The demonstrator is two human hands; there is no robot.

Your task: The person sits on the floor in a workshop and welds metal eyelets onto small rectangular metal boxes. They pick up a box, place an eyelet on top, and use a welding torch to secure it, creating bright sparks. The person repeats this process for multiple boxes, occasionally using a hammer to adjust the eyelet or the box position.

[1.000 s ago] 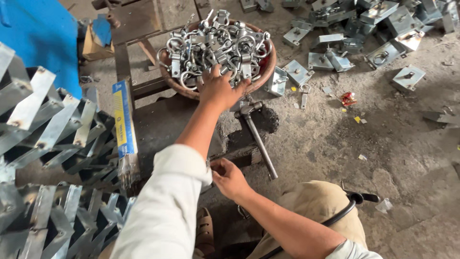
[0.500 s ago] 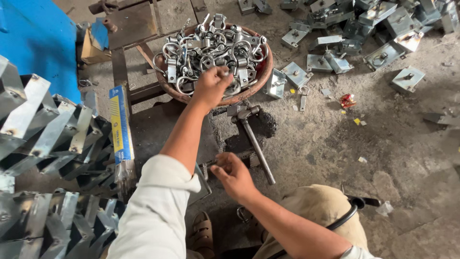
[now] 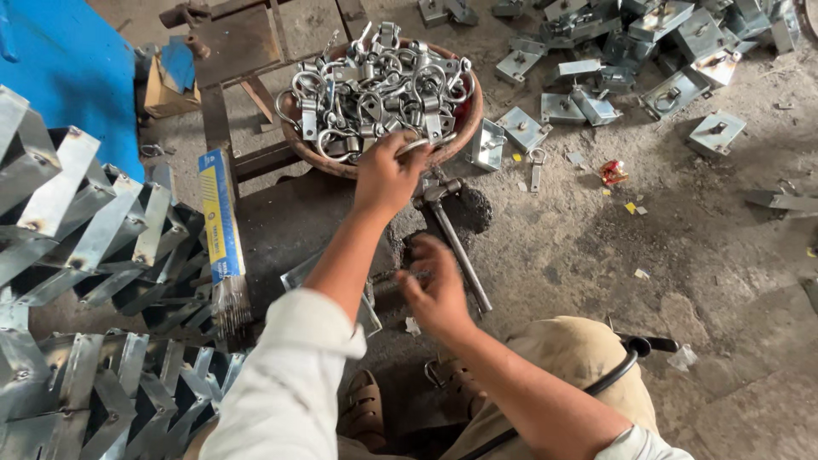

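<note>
A round brown basket (image 3: pixel 464 119) holds a heap of shiny metal shackles (image 3: pixel 375 85). My left hand (image 3: pixel 388 175) reaches from a white sleeve to the basket's near rim, its fingers closed on one shackle (image 3: pixel 416 146). Lower down, my right hand (image 3: pixel 439 294) pinches a small dark metal piece (image 3: pixel 388 278) over a flat steel plate (image 3: pixel 311 271) on the dark floor patch. A hammer (image 3: pixel 456 238) lies between the two hands, head toward the basket.
Stacked galvanized brackets (image 3: pixel 77 221) fill the left side. A blue-and-yellow box of welding rods (image 3: pixel 219 213) lies beside them. Folded metal parts (image 3: pixel 596 94) are scattered at top right. A rusty stool (image 3: pixel 243 51) stands behind the basket. My knee (image 3: pixel 579 366) is at the bottom.
My left hand drew back from the middle of the shackle heap to the near rim, closing on one shackle. My right hand shifted slightly toward the hammer handle.
</note>
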